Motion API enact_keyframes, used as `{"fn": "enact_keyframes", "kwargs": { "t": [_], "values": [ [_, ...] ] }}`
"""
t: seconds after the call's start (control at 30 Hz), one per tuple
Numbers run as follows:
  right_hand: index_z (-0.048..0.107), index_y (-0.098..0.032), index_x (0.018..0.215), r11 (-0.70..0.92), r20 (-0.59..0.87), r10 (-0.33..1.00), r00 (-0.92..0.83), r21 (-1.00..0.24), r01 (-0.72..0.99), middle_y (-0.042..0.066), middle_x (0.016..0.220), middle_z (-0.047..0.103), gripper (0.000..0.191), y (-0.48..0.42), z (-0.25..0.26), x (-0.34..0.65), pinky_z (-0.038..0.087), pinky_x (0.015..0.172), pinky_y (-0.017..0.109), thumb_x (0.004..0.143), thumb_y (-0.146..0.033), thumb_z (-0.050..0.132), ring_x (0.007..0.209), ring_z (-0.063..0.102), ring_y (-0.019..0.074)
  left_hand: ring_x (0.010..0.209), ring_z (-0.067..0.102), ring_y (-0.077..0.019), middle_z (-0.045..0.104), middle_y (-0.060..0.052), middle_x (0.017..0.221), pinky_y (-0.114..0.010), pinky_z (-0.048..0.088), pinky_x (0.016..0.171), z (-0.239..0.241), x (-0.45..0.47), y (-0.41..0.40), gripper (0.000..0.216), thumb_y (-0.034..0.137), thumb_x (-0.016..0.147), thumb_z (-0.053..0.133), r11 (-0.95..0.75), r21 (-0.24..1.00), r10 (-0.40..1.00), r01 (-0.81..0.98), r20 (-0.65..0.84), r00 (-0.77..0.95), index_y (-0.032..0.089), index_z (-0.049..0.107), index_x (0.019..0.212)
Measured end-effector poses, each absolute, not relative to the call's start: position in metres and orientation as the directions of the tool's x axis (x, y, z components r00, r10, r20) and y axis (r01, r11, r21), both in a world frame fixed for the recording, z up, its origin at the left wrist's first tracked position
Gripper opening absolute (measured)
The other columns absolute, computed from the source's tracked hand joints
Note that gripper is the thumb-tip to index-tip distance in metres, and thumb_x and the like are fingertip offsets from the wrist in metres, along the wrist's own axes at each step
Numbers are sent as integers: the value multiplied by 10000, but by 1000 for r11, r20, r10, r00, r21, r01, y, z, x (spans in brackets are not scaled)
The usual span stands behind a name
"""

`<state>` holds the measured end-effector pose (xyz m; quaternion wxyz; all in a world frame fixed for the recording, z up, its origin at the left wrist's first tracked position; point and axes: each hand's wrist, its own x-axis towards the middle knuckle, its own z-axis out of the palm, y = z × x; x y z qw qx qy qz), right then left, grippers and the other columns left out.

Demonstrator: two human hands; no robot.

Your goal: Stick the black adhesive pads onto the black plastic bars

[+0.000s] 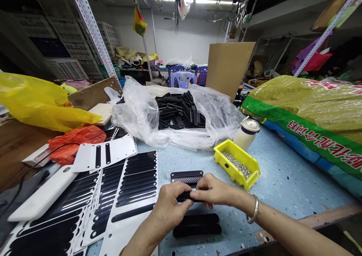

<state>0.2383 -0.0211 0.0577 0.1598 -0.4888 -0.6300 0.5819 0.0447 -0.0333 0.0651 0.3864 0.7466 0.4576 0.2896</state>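
Observation:
My left hand and my right hand meet over the blue table, both pinched on one long black plastic strip held between them. A silver bangle sits on my right wrist. Just beyond the hands lie black perforated strips. Below the hands, two more black strips rest on the table. White backing sheets with black oblong stickers lie to the left.
A yellow bin of small metal parts stands right of the hands, a white bottle behind it. A clear bag of black strips sits farther back. A large green-yellow sack fills the right; yellow and red bags lie left.

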Motion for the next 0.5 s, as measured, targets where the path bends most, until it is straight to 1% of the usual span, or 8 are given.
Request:
{"fn": "enact_keyframes", "kwargs": {
  "t": [0.07, 0.17, 0.23, 0.3, 0.33, 0.4, 0.43, 0.5],
  "values": [
    [596, -158, 561, -129, -356, 834, -421, -868, 480, -55, 410, 447, 401, -23, 53, 232, 268, 372, 205, 753, -504, 660, 374, 406, 81, 687, 656, -187, 729, -41, 720, -268, 442, 639, 63, 45, -34, 164, 135, 686, 616, -311, 830, 907, 462, 115, 404, 171, 755, 765],
    [577, -164, 562, -59, -263, 913, -314, -843, 535, -55, 491, 457, 338, -26, 52, 229, 298, 443, 214, 689, -445, 717, 486, 417, 90, 682, 656, -190, 723, -41, 707, -270, 444, 637, 60, 45, -35, 124, 149, 682, 640, -348, 819, 907, 456, 171, 385, 169, 746, 742],
    [598, -163, 615, -26, -216, 940, -263, -817, 576, -49, 589, 497, 339, -29, 56, 232, 324, 490, 216, 561, -425, 808, 582, 441, 107, 691, 659, -185, 726, -33, 720, -265, 451, 642, 59, 45, -36, 145, 126, 666, 643, -344, 827, 913, 444, 184, 365, 175, 746, 755],
    [628, -167, 692, -59, -243, 932, -268, -833, 550, -45, 649, 537, 410, -32, 61, 237, 344, 505, 215, 472, -430, 852, 625, 479, 121, 682, 659, -172, 727, -16, 720, -253, 457, 639, 59, 43, -36, 184, 96, 653, 638, -318, 841, 924, 437, 171, 342, 186, 746, 772],
    [641, -166, 731, -99, -278, 913, -297, -861, 500, -38, 661, 561, 434, -34, 62, 239, 350, 496, 214, 490, -466, 843, 616, 504, 124, 669, 656, -164, 725, -6, 710, -247, 458, 630, 59, 41, -36, 196, 87, 652, 637, -305, 846, 928, 437, 161, 336, 194, 747, 774],
    [652, -153, 787, -218, -335, 875, -349, -917, 334, -10, 660, 605, 472, -37, 61, 243, 348, 448, 211, 636, -593, 735, 550, 553, 123, 647, 654, -154, 723, 9, 692, -237, 464, 614, 57, 38, -36, 186, 94, 668, 646, -305, 847, 928, 436, 162, 334, 208, 747, 773],
    [651, -143, 805, -276, -346, 869, -354, -932, 233, 10, 662, 624, 511, -38, 59, 243, 343, 419, 208, 709, -644, 657, 514, 573, 124, 650, 661, -155, 729, 9, 701, -236, 472, 614, 55, 36, -37, 179, 102, 677, 650, -320, 843, 927, 431, 186, 324, 212, 747, 780],
    [642, -125, 817, -339, -334, 891, -308, -940, 39, 50, 694, 654, 570, -39, 53, 241, 348, 374, 199, 754, -690, 599, 488, 611, 138, 662, 678, -162, 744, -2, 731, -241, 492, 619, 50, 34, -39, 166, 121, 700, 649, -379, 821, 921, 426, 288, 264, 212, 743, 802]
  ]
}}
